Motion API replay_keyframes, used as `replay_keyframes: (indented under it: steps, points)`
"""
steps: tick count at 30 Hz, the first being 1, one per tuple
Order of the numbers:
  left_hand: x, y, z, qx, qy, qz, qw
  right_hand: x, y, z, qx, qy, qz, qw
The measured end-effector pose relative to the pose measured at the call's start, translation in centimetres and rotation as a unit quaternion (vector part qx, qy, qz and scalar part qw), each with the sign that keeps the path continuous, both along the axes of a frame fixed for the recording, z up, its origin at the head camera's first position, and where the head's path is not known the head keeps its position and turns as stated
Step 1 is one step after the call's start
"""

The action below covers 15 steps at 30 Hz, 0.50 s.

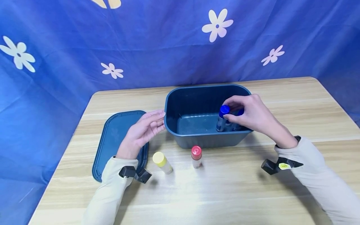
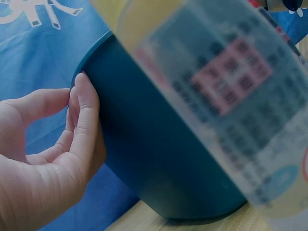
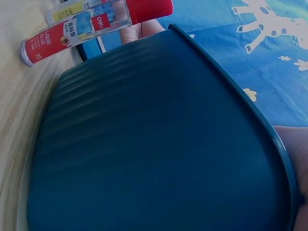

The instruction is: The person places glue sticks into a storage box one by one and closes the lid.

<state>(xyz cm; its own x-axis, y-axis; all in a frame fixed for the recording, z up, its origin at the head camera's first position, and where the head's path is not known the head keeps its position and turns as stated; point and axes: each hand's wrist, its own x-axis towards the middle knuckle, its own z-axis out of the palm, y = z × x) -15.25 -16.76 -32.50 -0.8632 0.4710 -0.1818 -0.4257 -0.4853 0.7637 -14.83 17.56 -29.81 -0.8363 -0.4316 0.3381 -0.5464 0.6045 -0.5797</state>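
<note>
A dark teal plastic bin stands upright toward the back of the table. At its left rim, the thumb and fingers of my left hand pinch the edge from outside. My right hand reaches over the front right rim and grips a blue-capped glue bottle by its cap. That bottle is upright inside the bin. Beside it, partly hidden by the hand, is another blue cap. In front of the bin stand a yellow-capped glue bottle and a red-capped glue bottle, labelled liquid glue in the right wrist view.
The bin's teal lid lies flat at the left, partly under my left hand and forearm. A blue curtain with white flowers hangs behind the light wood table. The yellow-capped bottle looms close and blurred in the left wrist view.
</note>
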Motion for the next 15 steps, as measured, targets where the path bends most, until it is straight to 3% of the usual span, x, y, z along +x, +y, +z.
replay_keyframes:
  steps: [5, 15]
  points:
    - [0.16, -0.16, 0.04, 0.022, -0.017, 0.014, 0.9995, -0.02, -0.05, 0.12, 0.01, -0.005, -0.003, 1.0]
    - [0.0, -0.04, 0.12, 0.006, -0.008, 0.001, 0.9999, 0.01, -0.11, -0.02, 0.02, 0.002, -0.004, 1.0]
